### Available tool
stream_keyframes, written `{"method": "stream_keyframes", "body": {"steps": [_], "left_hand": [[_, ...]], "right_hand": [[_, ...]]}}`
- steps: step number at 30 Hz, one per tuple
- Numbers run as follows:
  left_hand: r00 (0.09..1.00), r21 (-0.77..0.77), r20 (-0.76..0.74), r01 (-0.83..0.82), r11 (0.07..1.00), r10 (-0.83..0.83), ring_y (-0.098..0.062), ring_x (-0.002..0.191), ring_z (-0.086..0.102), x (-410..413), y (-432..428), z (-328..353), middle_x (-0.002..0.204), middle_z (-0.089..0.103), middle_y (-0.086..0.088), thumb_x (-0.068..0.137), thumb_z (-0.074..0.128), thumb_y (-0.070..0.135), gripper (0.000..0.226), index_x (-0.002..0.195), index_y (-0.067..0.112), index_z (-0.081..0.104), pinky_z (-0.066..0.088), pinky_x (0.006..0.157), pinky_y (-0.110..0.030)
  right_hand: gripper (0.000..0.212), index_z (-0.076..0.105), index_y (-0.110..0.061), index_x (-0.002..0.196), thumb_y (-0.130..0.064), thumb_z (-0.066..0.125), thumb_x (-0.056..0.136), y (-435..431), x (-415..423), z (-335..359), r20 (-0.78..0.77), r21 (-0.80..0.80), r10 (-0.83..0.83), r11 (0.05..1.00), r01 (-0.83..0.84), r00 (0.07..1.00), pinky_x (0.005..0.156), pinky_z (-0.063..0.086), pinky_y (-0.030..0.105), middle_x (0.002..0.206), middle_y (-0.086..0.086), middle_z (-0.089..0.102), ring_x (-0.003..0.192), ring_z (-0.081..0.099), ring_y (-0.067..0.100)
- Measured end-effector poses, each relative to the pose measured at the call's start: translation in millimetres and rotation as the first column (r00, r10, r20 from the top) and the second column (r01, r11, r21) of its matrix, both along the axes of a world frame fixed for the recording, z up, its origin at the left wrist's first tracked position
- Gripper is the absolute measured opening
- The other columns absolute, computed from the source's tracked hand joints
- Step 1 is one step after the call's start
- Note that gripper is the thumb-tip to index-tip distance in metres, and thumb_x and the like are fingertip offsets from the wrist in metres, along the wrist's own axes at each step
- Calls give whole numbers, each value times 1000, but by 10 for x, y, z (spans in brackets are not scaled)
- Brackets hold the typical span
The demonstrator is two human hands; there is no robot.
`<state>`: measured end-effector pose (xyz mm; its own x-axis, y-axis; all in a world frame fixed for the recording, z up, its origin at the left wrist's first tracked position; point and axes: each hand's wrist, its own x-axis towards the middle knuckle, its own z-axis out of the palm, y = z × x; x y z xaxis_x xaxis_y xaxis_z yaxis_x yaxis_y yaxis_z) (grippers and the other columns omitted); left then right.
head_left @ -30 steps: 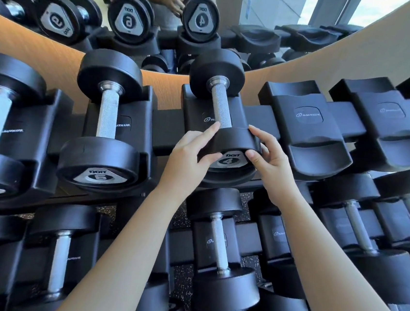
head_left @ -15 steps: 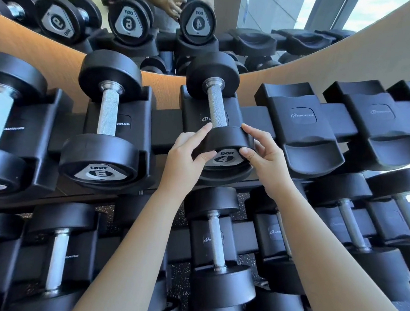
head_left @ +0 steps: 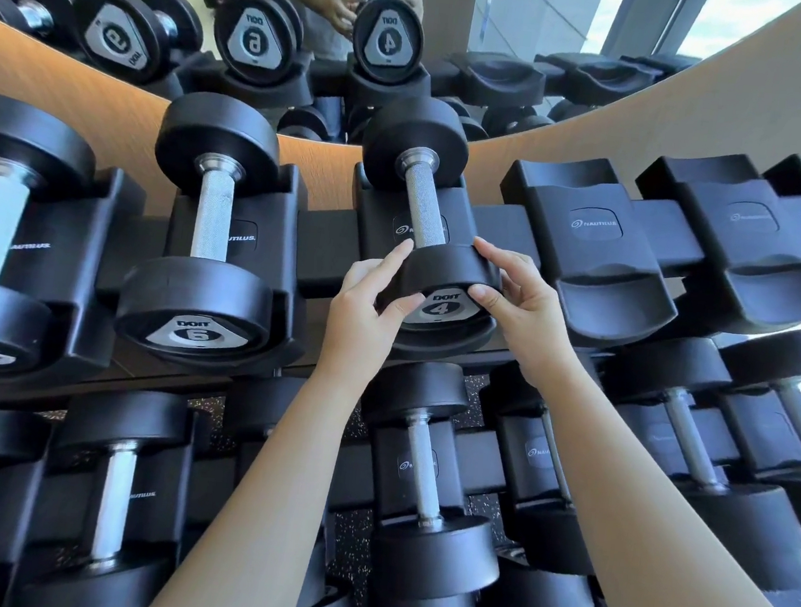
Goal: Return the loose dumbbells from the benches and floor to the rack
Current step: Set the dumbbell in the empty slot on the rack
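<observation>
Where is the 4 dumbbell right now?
Head view, centre, top row: the 4 dumbbell lies between the 6 dumbbell leftward and an empty cradle rightward, left hand and right hand holding its near end.

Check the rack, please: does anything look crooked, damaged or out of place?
Nothing looks damaged or crooked. The 4 dumbbell lies straight in its cradle, left hand and right hand gripping its near head. Cradles to its right are empty.

A mirror (head_left: 517,19) runs well above the left hand (head_left: 363,309), a wood panel (head_left: 125,126) just beneath it; speckled floor (head_left: 350,530) shows below.
</observation>
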<state>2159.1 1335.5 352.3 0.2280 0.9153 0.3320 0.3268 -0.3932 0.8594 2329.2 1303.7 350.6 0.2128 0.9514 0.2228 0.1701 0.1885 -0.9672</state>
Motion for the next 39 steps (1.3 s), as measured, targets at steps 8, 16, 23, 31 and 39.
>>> {"method": "stream_keyframes", "body": {"steps": [8,16,23,31,39], "left_hand": [[993,39,-117,18,999,-14,-8,101,46,-94,-79,78,114,49,4,82,65,16,53,132,18,44,30,91,-8],[942,256,-307,-55,965,135,-29,108,53,-363,-586,113,113,61,-10,82,64,12,36,118,7,59,41,95,-36],[864,392,-445,-50,919,237,-33,106,58,-638,-1216,82,105,67,-11,74,71,9,30,104,6,66,43,90,-56],[852,347,-462,-79,934,244,-29,109,57,-990,-1625,-100,107,66,-7,75,69,11,29,104,9,66,42,94,-54],[799,299,-507,-188,936,323,-32,109,56,-1291,-2072,-288,108,66,-10,76,67,9,30,106,6,65,42,94,-56]], "right_hand": [[42,51,-27,126,-10,57,88,-146,-72,43,169,-19,-90,995,94,981,104,32,16,126,-1,50,121,46,10],[40,53,-20,126,-14,58,88,-647,-246,180,497,-12,-172,979,204,851,87,25,-5,129,0,50,109,47,2],[43,52,-12,128,-15,61,86,-1294,-710,246,760,9,-132,981,193,636,94,45,38,128,11,53,119,50,29],[43,58,-10,122,-15,67,80,-1771,-1285,36,852,-25,-68,985,170,520,93,46,52,122,15,60,113,56,34],[46,60,-13,119,-17,73,74,-1990,-1627,-89,903,5,-46,995,98,426,92,37,64,117,11,63,110,59,31]]}}
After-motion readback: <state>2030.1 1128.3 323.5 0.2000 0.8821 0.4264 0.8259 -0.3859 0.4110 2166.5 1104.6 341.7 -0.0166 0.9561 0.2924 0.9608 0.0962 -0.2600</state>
